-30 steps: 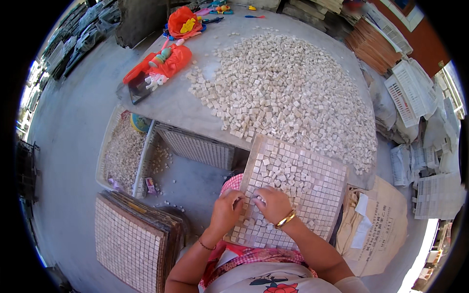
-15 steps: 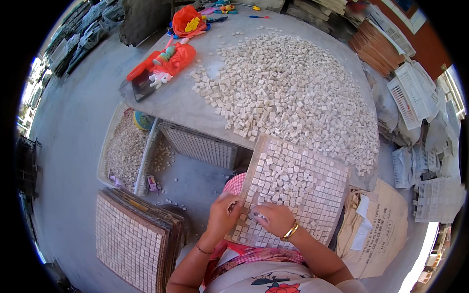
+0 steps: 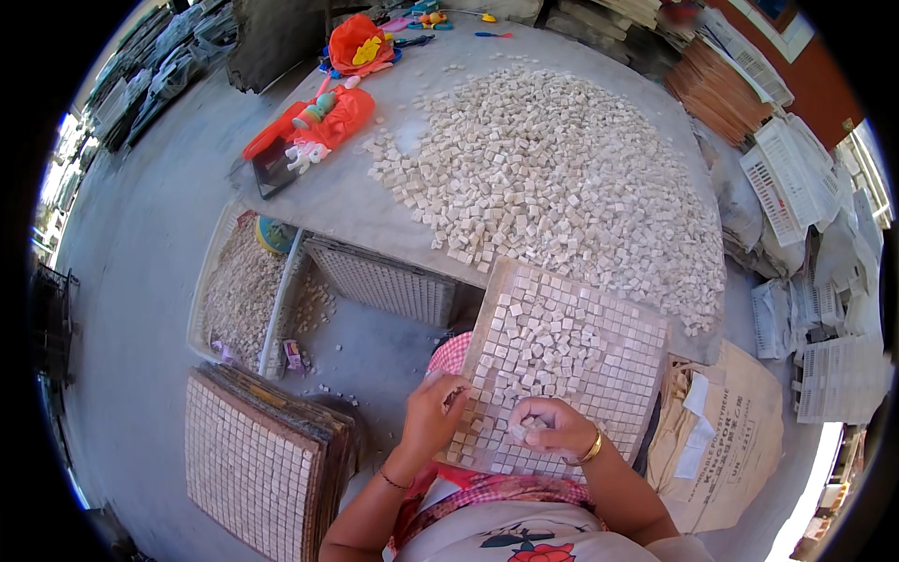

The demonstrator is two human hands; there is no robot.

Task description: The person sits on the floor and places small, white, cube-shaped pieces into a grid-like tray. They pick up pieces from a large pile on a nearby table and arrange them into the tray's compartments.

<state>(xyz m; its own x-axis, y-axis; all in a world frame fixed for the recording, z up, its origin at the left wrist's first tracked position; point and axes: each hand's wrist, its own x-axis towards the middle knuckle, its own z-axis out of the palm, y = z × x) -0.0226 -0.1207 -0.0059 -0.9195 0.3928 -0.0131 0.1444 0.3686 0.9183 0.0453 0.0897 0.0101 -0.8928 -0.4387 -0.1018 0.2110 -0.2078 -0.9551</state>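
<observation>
A mosaic board (image 3: 646, 323) with a grid of small square slots leans from my lap against the table edge. Pale stone cubes fill many slots, and a loose heap of cubes (image 3: 543, 342) lies across its middle. Over the board's lower part, my right hand (image 3: 562, 431) is closed around a few whitish stone cubes (image 3: 532, 424); a gold bracelet is on that wrist. My left hand (image 3: 433, 417) is at the board's left edge, thumb and fingers curled together. Whatever lies between those fingers is hidden.
A big pile of stone cubes (image 3: 562, 159) covers much of the table (image 3: 346, 211). Red plastic bags (image 3: 351, 110) with toys lie at its far left. Filled boards (image 3: 248, 459) stand stacked at lower left, near a white bin (image 3: 197, 314) of chips. A paper sack (image 3: 740, 450) lies at right.
My right hand has moved a little right, away from my left hand, and turned so the cubes in it show. My left hand has barely shifted.
</observation>
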